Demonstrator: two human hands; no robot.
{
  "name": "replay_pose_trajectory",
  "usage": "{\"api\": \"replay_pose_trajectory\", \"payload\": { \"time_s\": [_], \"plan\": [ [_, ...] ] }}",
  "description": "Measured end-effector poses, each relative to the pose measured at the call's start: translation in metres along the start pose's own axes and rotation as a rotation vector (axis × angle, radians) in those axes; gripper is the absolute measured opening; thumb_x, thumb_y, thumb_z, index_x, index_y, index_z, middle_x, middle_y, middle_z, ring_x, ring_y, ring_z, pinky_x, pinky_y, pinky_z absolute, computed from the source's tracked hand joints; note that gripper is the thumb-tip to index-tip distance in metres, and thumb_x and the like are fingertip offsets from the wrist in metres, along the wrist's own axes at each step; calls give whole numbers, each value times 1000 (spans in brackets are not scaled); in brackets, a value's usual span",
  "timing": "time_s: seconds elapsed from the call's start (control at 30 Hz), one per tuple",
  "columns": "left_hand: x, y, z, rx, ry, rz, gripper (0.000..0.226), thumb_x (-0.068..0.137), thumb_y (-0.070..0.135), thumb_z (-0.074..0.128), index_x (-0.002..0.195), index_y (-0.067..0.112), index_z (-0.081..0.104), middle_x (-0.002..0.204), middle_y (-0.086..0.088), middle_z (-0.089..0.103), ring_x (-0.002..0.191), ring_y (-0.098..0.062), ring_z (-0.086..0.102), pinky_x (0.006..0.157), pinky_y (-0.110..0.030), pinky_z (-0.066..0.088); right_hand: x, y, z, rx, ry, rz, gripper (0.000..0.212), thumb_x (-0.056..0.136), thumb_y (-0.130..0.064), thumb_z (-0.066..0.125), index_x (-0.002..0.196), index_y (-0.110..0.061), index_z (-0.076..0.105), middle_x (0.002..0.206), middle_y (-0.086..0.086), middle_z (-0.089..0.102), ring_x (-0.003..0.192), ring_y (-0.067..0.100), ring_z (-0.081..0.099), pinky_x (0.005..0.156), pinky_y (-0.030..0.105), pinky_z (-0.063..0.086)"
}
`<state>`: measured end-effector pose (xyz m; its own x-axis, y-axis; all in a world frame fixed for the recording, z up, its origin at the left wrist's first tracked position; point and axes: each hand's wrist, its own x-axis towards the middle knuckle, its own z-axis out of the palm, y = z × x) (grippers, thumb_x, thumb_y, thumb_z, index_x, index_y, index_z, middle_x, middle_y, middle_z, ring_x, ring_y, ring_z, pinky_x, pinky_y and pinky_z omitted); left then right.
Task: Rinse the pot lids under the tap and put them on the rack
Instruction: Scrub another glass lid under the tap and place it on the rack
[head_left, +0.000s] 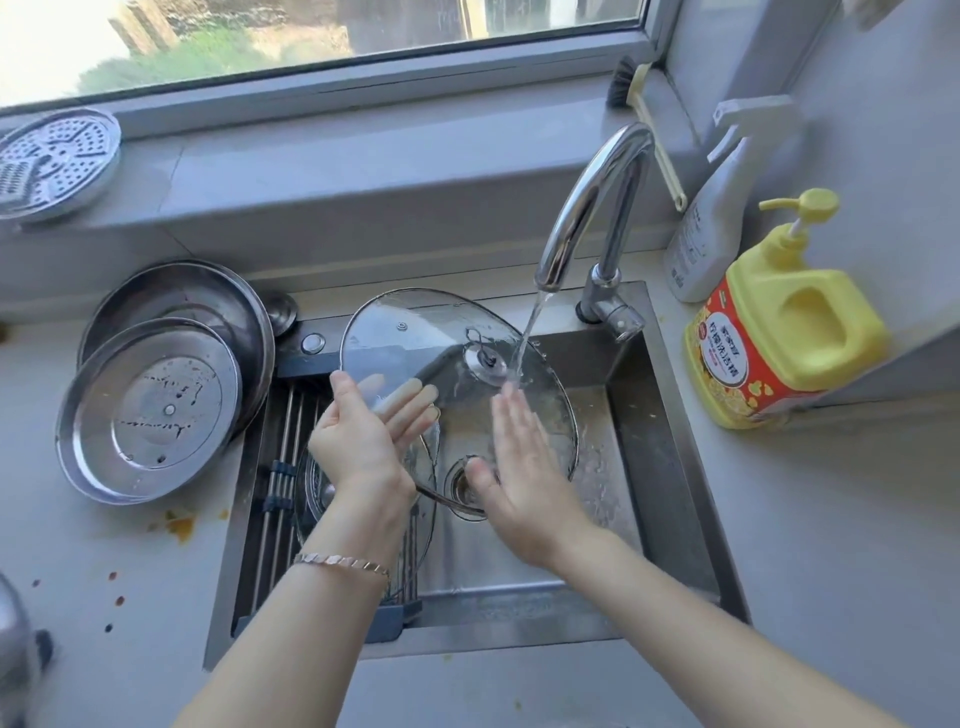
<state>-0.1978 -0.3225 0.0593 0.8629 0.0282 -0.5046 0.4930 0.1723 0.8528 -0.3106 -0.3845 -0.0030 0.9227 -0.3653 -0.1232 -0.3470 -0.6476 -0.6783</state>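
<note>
Over the sink (670, 467), the glass lid (410, 338) stood tilted under the tap (597, 197), its top edge toward the window. The left hand (358, 441) kept a pinching grip on the rim, while the right hand (524, 467) lay flat on the glass.

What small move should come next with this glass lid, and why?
Probably turn the glass lid a little under the tap: the stream hits only near its knob. The left hand holds the rim; the right hand lies flat on the glass.
</note>
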Motion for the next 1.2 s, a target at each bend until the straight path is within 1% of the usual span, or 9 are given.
{"api": "replay_pose_trajectory", "payload": {
  "time_s": [0.1, 0.27, 0.37, 0.5, 0.67, 0.77, 0.87, 1.03, 1.2],
  "plan": [
    [-3, -1, 2, -22, 33, 11, 36, 99, 38, 37, 86, 8, 52, 72, -19, 68, 54, -23, 70, 50, -29, 58, -1, -6, 4, -11, -7, -6, 87, 82, -69, 0, 145, -10, -15, 147, -2, -30, 137, 7, -28, 109, 18, -22],
    [-3, -2, -3, -68, 72, 12, 39, 98, 39, 40, 90, 5, 54, 62, -15, 70, 59, -28, 71, 53, -31, 59, 25, 12, -9, 163, -17, 459, 70, 98, -48, 14, 147, -4, -11, 155, 12, -18, 143, 18, -17, 116, 30, -11],
    [-2, -2, -2, -80, 100, 12, 38, 98, 39, 40, 90, 5, 55, 71, -18, 68, 58, -26, 71, 50, -29, 58, 5, -17, 6, 2, -1, 205, 76, 89, -55, 1, 145, -4, -14, 151, 11, -25, 142, 19, -21, 113, 26, -19],
    [0, -2, -4, -109, 133, -9, 38, 98, 39, 40, 86, 6, 55, 74, -20, 68, 58, -26, 71, 56, -33, 60, -15, -11, 17, -123, 76, -240, 73, 94, -54, 0, 147, -5, 8, 154, 8, 4, 143, 12, -6, 115, 29, -7],
    [4, 0, -12, -153, 156, -42, 38, 99, 37, 40, 85, 4, 54, 75, -22, 67, 59, -27, 71, 50, -31, 57, 4, 32, -17, 7, -80, 199, 66, 95, -51, 7, 147, -15, -12, 155, 0, -21, 134, -1, -24, 110, 20, -15],
    [5, 0, -12, -152, 154, -51, 38, 99, 37, 39, 86, 4, 54, 76, -21, 67, 62, -27, 71, 51, -31, 57, -5, 10, -12, -88, -98, 17, 77, 88, -62, -2, 145, -13, -16, 147, -4, -31, 135, 4, -29, 111, 21, -19],
    [4, 0, -12, -140, 116, -45, 39, 99, 38, 39, 86, 4, 54, 76, -21, 67, 63, -27, 72, 52, -31, 58, -13, 1, -8, -108, -82, -76, 82, 79, -65, -6, 142, -14, -17, 145, -9, -28, 137, 3, -26, 111, 20, -18],
    [-2, 0, -26, -45, 1, -43, 39, 99, 39, 38, 84, 7, 54, 67, -18, 71, 59, -25, 71, 48, -26, 56, 27, 51, -21, 215, 12, 378, 60, 101, -38, 18, 148, -9, -3, 157, 4, -10, 144, 12, -10, 116, 28, -6],
    [-9, -2, -38, 27, -132, -36, 39, 99, 40, 37, 84, 8, 52, 63, -15, 71, 56, -24, 71, 44, -26, 55, 34, 57, -23, 247, 87, 434, 56, 101, -30, 18, 149, -6, -1, 158, 6, -8, 145, 14, -9, 117, 28, -6]
  ]
}}
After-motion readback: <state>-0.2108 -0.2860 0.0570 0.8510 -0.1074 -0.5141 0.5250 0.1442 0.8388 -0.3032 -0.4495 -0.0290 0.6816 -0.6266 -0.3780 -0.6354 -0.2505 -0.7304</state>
